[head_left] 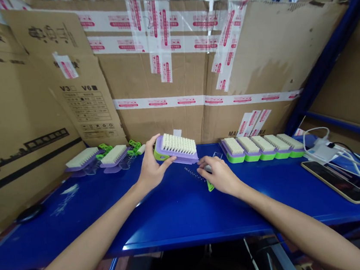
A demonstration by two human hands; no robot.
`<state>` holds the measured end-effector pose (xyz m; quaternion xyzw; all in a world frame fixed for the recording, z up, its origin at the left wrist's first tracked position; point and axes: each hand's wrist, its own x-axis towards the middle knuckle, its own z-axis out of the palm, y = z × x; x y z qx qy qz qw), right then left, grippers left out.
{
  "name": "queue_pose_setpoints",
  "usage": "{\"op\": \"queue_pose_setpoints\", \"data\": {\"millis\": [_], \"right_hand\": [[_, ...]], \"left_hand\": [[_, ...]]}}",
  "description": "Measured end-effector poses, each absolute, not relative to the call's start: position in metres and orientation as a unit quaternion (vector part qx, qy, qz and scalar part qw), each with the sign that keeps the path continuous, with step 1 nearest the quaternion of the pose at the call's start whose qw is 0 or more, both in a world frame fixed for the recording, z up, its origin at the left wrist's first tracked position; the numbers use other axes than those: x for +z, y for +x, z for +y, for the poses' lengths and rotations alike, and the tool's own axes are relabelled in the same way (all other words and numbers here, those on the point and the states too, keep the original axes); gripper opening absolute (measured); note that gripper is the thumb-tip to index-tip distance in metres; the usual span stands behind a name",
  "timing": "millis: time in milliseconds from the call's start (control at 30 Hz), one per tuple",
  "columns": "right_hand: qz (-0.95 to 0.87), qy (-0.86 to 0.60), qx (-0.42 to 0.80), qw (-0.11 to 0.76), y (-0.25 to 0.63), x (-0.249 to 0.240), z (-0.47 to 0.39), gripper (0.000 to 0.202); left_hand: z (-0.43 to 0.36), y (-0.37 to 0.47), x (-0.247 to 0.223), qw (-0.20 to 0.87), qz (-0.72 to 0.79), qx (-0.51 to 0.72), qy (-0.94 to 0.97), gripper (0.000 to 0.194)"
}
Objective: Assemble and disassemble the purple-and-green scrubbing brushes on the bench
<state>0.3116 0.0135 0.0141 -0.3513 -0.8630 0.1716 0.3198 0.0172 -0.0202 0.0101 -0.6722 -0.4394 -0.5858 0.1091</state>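
Note:
My left hand (151, 168) grips a scrub brush (178, 146) by its end, thumb along the near side. The brush has cream bristles facing up, a purple body and a green part at the left end. My right hand (220, 174), its fingers curled together, is at the brush's right corner; what they hold is mostly hidden. A small green piece (210, 186) shows under the right fingers, and a clear plastic piece (217, 154) shows behind them. Below the brush, a row of small dark and shiny dots (195, 173) is too small to identify.
At right stand several finished-looking purple and green brushes (249, 145) in a row. At left lie two purple brushes (113, 155) with green clips (135, 147) and clear parts. A phone (336, 181) and white cables (351, 154) occupy the right end. Cardboard (166, 125) walls the blue table (177, 222).

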Motion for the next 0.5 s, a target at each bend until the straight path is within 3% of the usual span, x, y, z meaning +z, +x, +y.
{"op": "queue_pose_setpoints", "data": {"millis": [233,500], "right_hand": [[-0.844,-0.312,0.217,0.379,0.3124,0.023,0.0071,0.014],[-0.773,-0.235,0.4,0.433,0.307,0.0174,0.0081,0.026]], "left_hand": [[-0.0204,0.018,0.0093,0.076,-0.419,-0.56,-0.71,0.087],[-0.0229,0.0146,0.014,0.069,-0.425,-0.57,-0.7,0.083]]}}
